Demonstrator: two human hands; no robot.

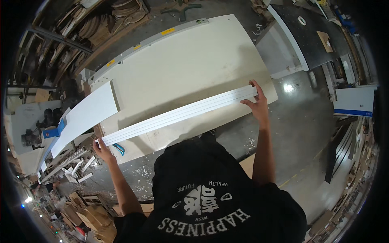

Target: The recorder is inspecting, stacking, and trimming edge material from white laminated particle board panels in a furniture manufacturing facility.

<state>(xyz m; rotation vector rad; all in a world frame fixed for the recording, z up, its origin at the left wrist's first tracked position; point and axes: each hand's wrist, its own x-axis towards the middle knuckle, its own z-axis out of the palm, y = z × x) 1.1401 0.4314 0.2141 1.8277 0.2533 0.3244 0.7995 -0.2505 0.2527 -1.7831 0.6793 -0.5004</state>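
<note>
A bundle of several long white strips (178,114), stacked edge to edge, stretches slantwise above the near part of a cream-coloured table (174,73). Its left end is gripped by my left hand (103,151), fingers curled round the tip. At the other end my right hand (258,101) clasps the strips between thumb and fingers. The strips throw a shadow on the table, and whether they touch it I cannot tell. Near my left hand, a blue utility knife (118,149) lies on the table's front edge.
A wide white board (91,115) overlaps the table's left end and reaches a machine with a blue part (54,130). A long metal level or rail (150,39) runs along the far edge. A black-topped table (306,34) stands at the far right. White scraps (77,170) litter the floor.
</note>
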